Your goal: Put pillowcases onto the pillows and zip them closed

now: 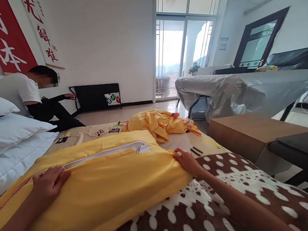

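Observation:
A yellow zippered cover (128,175) lies spread across the bed in front of me, with a long white zipper and a whiskered cartoon print near one end. My left hand (50,182) is closed on its cloth beside the zipper, fingers curled. At the right end, the fingers and thumb of my right hand (186,160) pinch the cover's edge. Beyond it rests a crumpled heap of yellow printed cloth (161,124). Beneath are a cream patterned sheet (90,131) and a brown blanket with white spots (173,219).
Several white pillows (0,135) are stacked at the left. Past them a person (30,90) sits low, one hand at a black folded panel (94,96) by the wall. To the right stand a brown box (252,127) and a plastic-covered table (241,85).

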A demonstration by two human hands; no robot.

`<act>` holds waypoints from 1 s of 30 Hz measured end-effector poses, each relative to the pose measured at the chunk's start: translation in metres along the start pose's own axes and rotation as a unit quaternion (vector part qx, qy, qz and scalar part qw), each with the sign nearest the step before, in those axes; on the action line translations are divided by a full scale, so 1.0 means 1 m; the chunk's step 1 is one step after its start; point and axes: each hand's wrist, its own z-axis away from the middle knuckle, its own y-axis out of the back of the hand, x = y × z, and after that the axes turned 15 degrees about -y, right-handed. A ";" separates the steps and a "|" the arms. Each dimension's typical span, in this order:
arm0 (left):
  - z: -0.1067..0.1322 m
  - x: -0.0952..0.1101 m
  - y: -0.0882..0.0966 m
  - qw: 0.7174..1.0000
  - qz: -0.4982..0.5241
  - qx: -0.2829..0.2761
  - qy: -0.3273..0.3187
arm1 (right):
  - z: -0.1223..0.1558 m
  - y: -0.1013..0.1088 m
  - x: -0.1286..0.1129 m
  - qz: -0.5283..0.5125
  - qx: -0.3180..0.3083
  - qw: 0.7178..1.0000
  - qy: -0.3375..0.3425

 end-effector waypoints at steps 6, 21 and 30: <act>-0.046 0.019 0.072 0.986 0.061 0.092 0.121 | -0.006 0.025 0.000 0.132 0.045 0.990 0.016; -0.029 0.018 0.032 0.954 0.215 -0.203 0.055 | -0.004 0.043 -0.008 0.241 0.099 0.960 0.100; 0.005 0.119 0.022 0.930 -0.073 0.066 -0.353 | 0.094 0.013 -0.095 0.113 -0.058 0.839 0.529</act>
